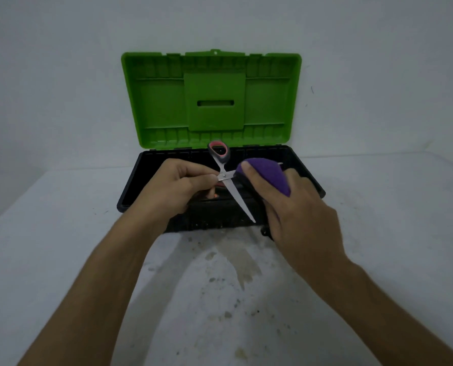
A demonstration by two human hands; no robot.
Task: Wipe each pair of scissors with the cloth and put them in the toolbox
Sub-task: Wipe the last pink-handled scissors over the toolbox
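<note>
Scissors point(226, 178) held open over the toolbox point(294, 157), cloth point(266, 175) on one blade.

Left hand point(178, 186) pinched shut at the pivot, free blade pointing to 5 o'clock, red-lined handle up at 12. Right hand point(296, 207) at 3 o'clock, fingers closed around purple cloth wrapped over the other blade. Green lid point(167, 101) standing open at 12, above stained white table point(62, 260).

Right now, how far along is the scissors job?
Done: toolbox lid is open. Something orange lies inside, unclear what. In hand: left hand pinches the open scissors at the pivot over the box; right hand holds the cloth on one blade. Left: finish wiping, put them in. No other scissors visible outside.
</note>
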